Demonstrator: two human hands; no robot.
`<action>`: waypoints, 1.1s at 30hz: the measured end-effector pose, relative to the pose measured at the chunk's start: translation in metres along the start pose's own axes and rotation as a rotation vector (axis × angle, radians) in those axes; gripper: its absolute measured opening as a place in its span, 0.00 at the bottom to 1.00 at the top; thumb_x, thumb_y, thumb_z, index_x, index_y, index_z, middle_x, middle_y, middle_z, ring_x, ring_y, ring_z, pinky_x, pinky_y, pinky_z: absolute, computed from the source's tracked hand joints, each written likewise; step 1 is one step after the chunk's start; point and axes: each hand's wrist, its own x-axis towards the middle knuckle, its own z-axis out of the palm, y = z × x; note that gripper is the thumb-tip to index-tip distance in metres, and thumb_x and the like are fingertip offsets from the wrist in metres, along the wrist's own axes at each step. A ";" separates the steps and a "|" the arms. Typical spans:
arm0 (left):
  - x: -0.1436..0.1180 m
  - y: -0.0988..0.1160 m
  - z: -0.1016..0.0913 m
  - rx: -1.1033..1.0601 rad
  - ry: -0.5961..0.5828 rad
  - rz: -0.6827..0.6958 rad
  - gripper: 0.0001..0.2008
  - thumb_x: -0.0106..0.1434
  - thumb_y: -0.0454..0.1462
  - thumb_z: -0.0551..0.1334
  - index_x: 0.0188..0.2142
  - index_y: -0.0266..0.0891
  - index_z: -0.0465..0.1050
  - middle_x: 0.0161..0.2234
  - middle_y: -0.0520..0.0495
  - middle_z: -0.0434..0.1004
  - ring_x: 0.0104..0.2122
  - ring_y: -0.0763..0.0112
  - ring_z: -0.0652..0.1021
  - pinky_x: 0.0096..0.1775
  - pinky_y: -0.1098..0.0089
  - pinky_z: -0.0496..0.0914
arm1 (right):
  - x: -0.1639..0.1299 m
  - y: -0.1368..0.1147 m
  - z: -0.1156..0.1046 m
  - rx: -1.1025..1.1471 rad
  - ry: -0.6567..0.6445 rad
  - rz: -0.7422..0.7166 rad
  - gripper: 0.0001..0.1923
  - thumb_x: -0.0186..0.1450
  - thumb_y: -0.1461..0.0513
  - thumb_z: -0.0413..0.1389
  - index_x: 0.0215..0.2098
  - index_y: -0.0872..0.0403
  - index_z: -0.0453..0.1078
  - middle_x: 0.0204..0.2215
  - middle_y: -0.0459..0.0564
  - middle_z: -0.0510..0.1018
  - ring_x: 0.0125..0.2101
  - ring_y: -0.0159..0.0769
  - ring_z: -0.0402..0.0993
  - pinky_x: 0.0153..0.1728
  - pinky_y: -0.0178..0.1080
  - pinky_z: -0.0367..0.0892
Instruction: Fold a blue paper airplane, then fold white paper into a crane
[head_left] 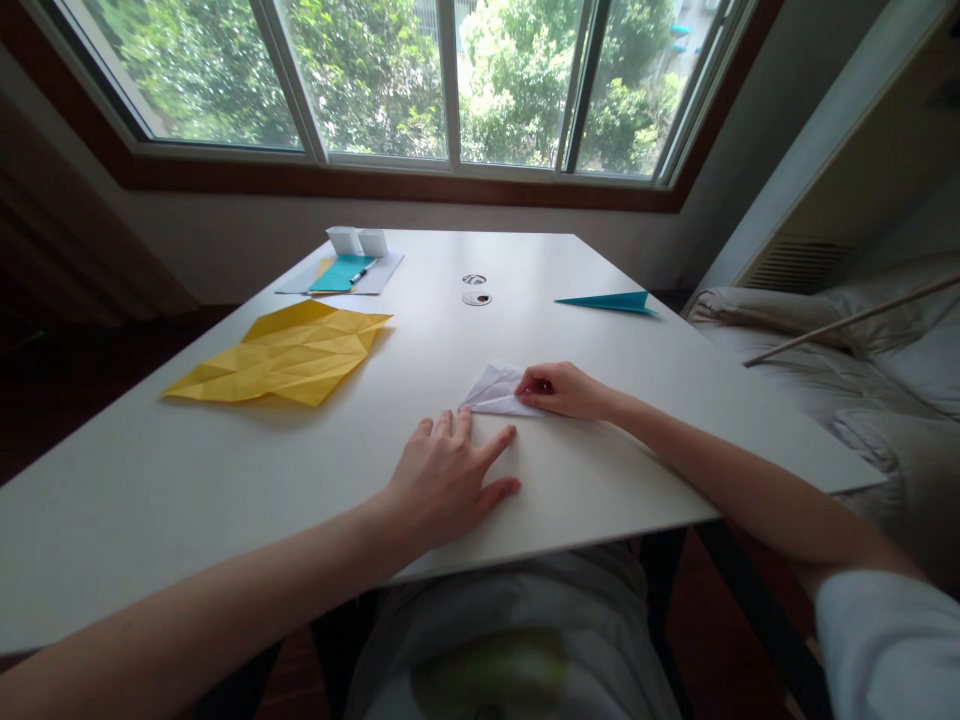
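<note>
the folded white paper [496,391] lay flat on the white table [225,480], just right of the frame's centre, its point aimed toward the left of the frame. the right hand [562,390] came in from the lower right and rested on the paper's right end, fingers curled and pinching down on its edge. the left hand [448,475] lay just below the paper, palm down on the table with fingers spread and loose, holding nothing; its fingertips ended just beside the paper's lower edge, and whether they touched it could not be told.

left of centre a large creased yellow sheet [285,353] was spread on the table, well apart from both hands. above it, toward the upper middle, a teal sheet [341,272] sat on a pale sheet with a pen [361,271] across it, and two small white cups [358,240] stood just behind. two small round discs [475,289] lay near the table's middle. a teal folded paper shape [611,301] rested toward the right edge of the table. a window [420,80] filled the top of the frame.
</note>
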 end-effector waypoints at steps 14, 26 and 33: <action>0.000 0.002 -0.009 0.062 -0.006 -0.062 0.30 0.59 0.57 0.47 0.56 0.48 0.61 0.42 0.34 0.70 0.41 0.50 0.72 0.40 0.55 0.62 | 0.000 0.002 -0.001 0.004 -0.003 0.004 0.08 0.58 0.61 0.54 0.32 0.57 0.72 0.21 0.43 0.69 0.22 0.25 0.60 0.26 0.30 0.56; 0.007 -0.002 0.009 -0.043 0.063 0.067 0.32 0.65 0.51 0.43 0.60 0.30 0.53 0.59 0.35 0.55 0.58 0.55 0.59 0.53 0.55 0.56 | -0.001 0.001 0.001 0.002 0.031 -0.001 0.08 0.58 0.61 0.54 0.32 0.57 0.73 0.23 0.45 0.72 0.23 0.27 0.63 0.26 0.30 0.58; 0.009 -0.003 0.010 -0.050 0.024 0.064 0.31 0.65 0.51 0.44 0.57 0.30 0.58 0.58 0.32 0.58 0.56 0.50 0.62 0.52 0.52 0.57 | 0.000 0.000 -0.001 -0.075 0.058 -0.029 0.07 0.57 0.63 0.55 0.31 0.57 0.74 0.26 0.47 0.72 0.25 0.27 0.65 0.28 0.31 0.60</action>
